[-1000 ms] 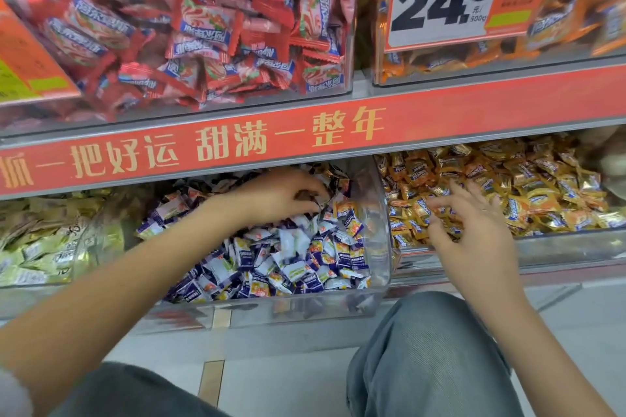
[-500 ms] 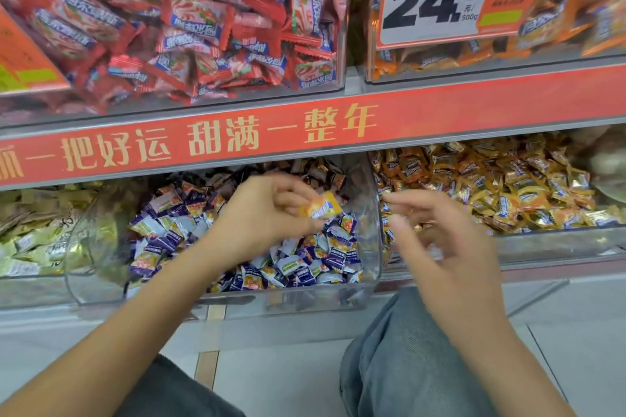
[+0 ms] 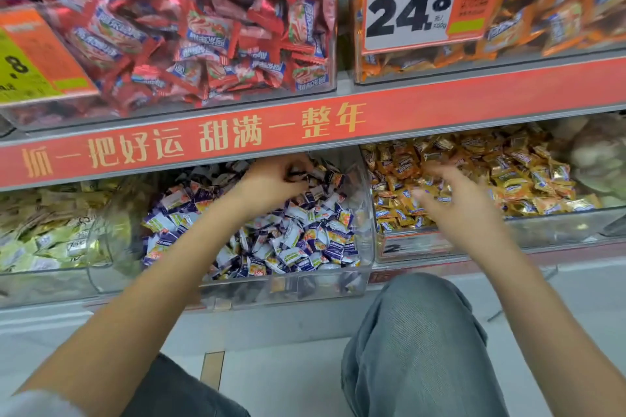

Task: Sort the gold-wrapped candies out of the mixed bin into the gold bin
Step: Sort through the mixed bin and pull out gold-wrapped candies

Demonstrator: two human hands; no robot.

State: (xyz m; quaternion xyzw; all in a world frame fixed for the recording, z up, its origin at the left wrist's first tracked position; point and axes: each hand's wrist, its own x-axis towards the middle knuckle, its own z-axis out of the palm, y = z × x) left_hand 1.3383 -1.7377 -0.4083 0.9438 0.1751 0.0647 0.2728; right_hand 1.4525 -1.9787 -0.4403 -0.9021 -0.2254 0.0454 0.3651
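Our left fingers (image 3: 298,168) are curled down into the purple-and-white wrapped candies at the back of the clear plastic mixed bin (image 3: 367,213), under the red shelf strip (image 3: 305,132); whether they have closed on a piece we cannot tell, since the wrappers cover the tips. The left hand (image 3: 271,181) is, we judge, picking out the next stray. Our right fingers (image 3: 437,176) are spread and blurred with nothing visibly in them, the right hand (image 3: 454,206) hovering over the front of the clear gold bin (image 3: 474,234), just right of the mixed bin.

Loose gold-and-orange wrapped candies (image 3: 342,217) lie scattered among the purple ones, mostly near the mixed bin's right wall and front edge. Next we need one pinched cleanly and carried right over the dividing wall.

The back of both bins is hidden by the shelf strip.
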